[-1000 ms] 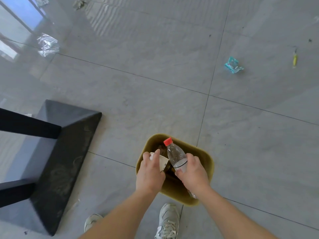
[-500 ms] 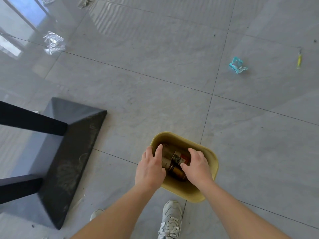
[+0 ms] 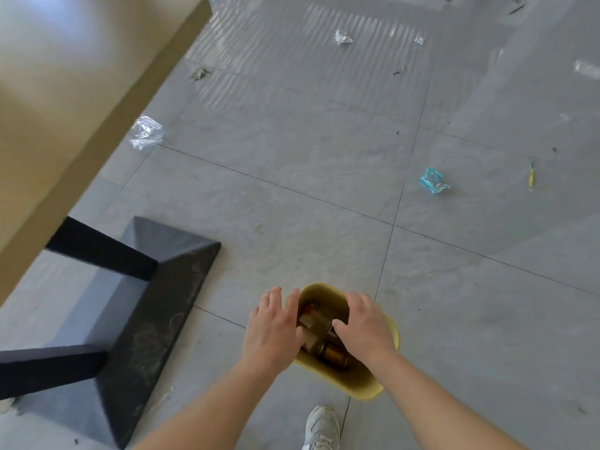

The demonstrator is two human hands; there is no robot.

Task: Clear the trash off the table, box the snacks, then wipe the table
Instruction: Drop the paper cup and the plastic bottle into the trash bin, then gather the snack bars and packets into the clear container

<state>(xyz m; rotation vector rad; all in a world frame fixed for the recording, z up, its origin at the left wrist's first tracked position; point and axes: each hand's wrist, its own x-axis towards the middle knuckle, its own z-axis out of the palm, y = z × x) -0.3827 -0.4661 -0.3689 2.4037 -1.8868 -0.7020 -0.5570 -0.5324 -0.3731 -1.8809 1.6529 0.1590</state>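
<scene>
A yellow trash bin [image 3: 367,383] stands on the grey tiled floor just in front of my feet. Inside it lie a brown bottle [image 3: 332,354] and other brownish trash [image 3: 313,319]. My left hand [image 3: 274,329] hovers over the bin's left rim, fingers spread, holding nothing. Over the right side of the bin, my right hand [image 3: 365,326] is also empty with its fingers apart. The tan table edge [image 3: 81,125] fills the upper left corner.
The table's black base [image 3: 152,303] and legs [image 3: 97,251] sit to the left of the bin. Litter lies on the floor: clear plastic [image 3: 145,133], a teal wrapper [image 3: 433,180], a yellow stick [image 3: 531,176], white scraps [image 3: 342,37]. My white shoe [image 3: 321,427] is below the bin.
The paper cup and the plastic bottle have left my hands and dropped into the bin. Both hands have opened and lifted. The view has tilted up, bringing the table edge in.
</scene>
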